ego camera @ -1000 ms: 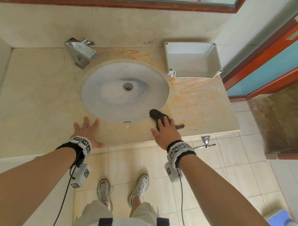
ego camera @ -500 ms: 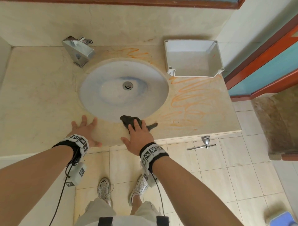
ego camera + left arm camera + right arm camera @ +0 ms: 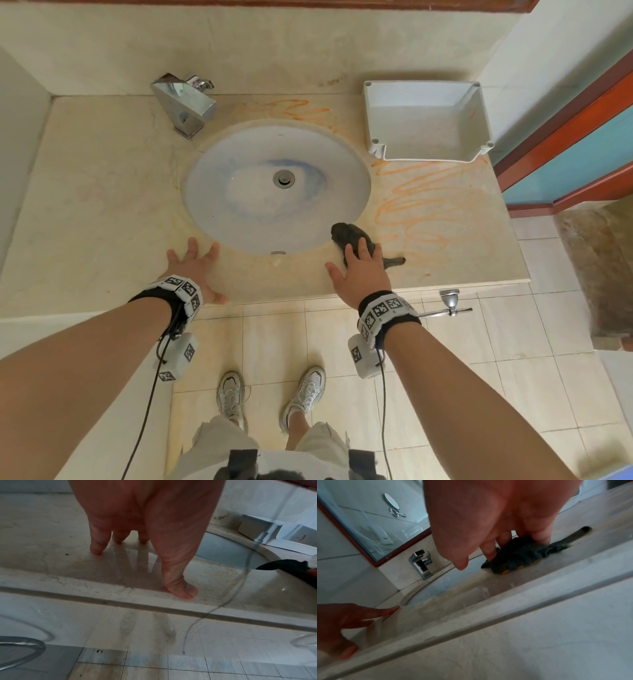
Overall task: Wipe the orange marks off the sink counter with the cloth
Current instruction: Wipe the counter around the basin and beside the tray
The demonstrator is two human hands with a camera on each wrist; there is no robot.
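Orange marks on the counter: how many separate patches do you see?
2. One patch of orange scribbles lies behind the round white basin; a larger patch lies right of it, before the white plastic tray, which may hide more.

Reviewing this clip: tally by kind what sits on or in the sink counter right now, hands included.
Hands: 2, left hand flat on the counter, right hand pressing the cloth
Dark cloth: 1
Chrome faucet: 1
Sink basin: 1
White plastic box: 1
Patches of orange marks: 2, behind the basin and right of it
Total: 8
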